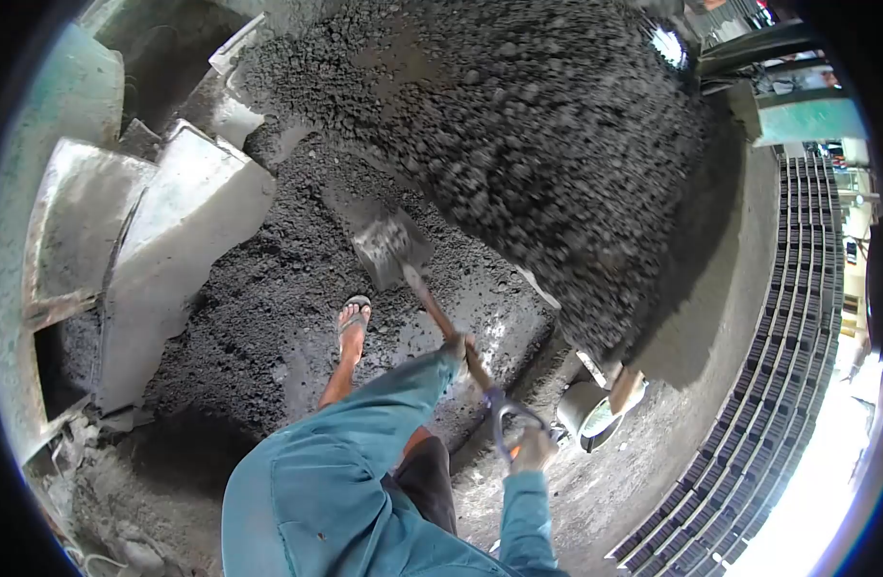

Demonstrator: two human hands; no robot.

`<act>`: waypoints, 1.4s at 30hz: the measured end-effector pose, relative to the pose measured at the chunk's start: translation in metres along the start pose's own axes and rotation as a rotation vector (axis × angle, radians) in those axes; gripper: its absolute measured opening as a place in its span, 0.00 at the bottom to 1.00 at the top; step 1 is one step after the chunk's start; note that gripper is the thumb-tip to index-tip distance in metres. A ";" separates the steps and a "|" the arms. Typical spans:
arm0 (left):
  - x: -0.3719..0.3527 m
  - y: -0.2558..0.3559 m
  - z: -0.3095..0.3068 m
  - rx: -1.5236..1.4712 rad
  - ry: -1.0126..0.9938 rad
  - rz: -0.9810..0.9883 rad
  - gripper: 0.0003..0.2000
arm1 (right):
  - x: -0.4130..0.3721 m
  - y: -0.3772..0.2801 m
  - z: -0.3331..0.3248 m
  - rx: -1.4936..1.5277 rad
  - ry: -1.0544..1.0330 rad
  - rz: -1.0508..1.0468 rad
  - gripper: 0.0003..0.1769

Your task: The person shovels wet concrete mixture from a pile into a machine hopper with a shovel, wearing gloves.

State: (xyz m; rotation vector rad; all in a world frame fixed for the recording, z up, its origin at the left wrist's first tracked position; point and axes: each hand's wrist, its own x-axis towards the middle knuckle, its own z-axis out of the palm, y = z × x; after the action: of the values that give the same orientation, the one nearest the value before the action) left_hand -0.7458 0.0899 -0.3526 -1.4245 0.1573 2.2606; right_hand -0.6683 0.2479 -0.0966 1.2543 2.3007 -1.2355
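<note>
A shovel runs diagonally through the middle of the head view, its metal blade [391, 248] resting against the dark loose material [239, 317] on the floor. Around the middle of the shaft my left hand [462, 354] is closed. My right hand [533, 448] grips the loop handle [509, 415] at the near end. Both sleeves are blue-green. Ahead and to the right of the blade lies a large heap of dark, lumpy material [557, 154]. The blade's load, if any, cannot be made out.
My sandalled foot [355, 322] stands just below the blade. Large metal plates [182, 221] lean at the left. A bucket [587, 412] sits right of the handle. Stacked dark blocks [749, 413] curve along the right. A green beam [811, 120] juts in at upper right.
</note>
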 end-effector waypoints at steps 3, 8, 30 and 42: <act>-0.014 0.124 0.050 -0.150 0.075 -0.061 0.09 | 0.057 -0.044 0.074 -0.054 -0.201 -0.157 0.11; -0.011 0.307 0.028 -0.125 0.056 0.116 0.13 | 0.083 -0.084 0.265 -0.948 -0.053 -1.004 0.07; -0.150 0.042 -0.171 -0.164 0.449 0.256 0.22 | -0.030 0.146 -0.118 0.191 -0.038 0.280 0.07; -0.399 0.019 0.056 0.204 -0.347 0.847 0.09 | 0.066 0.241 -0.084 0.529 -0.737 0.522 0.03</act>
State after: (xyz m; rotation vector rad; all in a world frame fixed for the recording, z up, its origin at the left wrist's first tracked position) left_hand -0.6572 -0.0356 0.0206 -0.9166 1.0024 2.9867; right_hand -0.5054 0.4166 -0.2172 1.1501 1.0872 -1.7534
